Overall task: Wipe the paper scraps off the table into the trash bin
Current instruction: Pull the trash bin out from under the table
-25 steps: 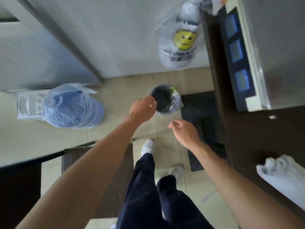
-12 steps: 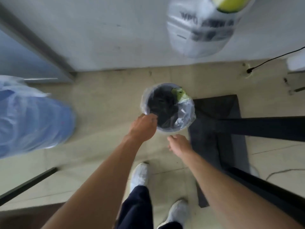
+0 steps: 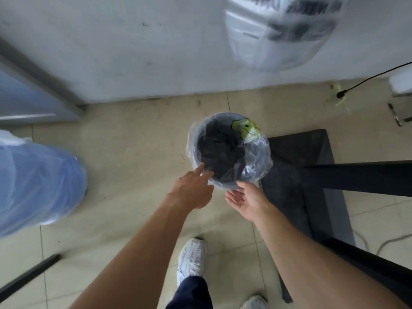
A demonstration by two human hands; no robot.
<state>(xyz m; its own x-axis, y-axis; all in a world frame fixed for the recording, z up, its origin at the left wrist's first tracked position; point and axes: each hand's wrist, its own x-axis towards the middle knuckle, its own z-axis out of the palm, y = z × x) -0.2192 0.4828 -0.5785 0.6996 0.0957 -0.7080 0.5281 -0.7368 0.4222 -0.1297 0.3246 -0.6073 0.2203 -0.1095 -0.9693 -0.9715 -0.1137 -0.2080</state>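
Left hand (image 3: pixel 192 189), fingers spread and empty, touches the trash bin (image 3: pixel 227 150) rim at 7 o'clock; right hand (image 3: pixel 247 200), palm open, waits at 5 o'clock; no scraps visible; probably fetching the bin; next, grip it firmly.

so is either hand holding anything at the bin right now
Nothing is held. The left hand is open, fingers spread at the trash bin rim; the right hand is open, palm up, empty beside it.
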